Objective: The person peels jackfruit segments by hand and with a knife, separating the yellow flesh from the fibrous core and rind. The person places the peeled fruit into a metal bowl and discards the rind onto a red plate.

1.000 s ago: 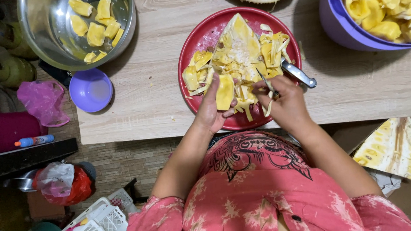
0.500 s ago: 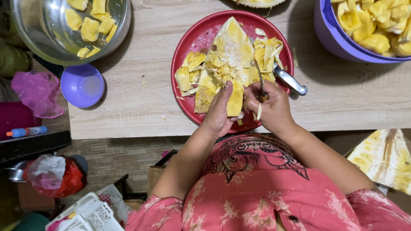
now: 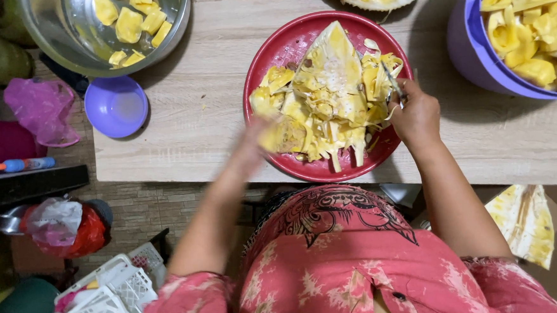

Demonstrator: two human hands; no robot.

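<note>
From above, my right hand (image 3: 416, 114) gripped a small knife (image 3: 393, 84) over the red plate (image 3: 267, 55), ready for cutting. My blurred left hand (image 3: 255, 138) touched the jackfruit wedge (image 3: 326, 90); its grip I couldn't tell.

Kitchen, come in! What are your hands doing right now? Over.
Left hand blurred, gripping a yellow fruit piece at the red plate edge. Right hand holds a knife over the cut fruit. Nothing blocking.

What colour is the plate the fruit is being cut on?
Red plate, seen best in the head view.
</note>
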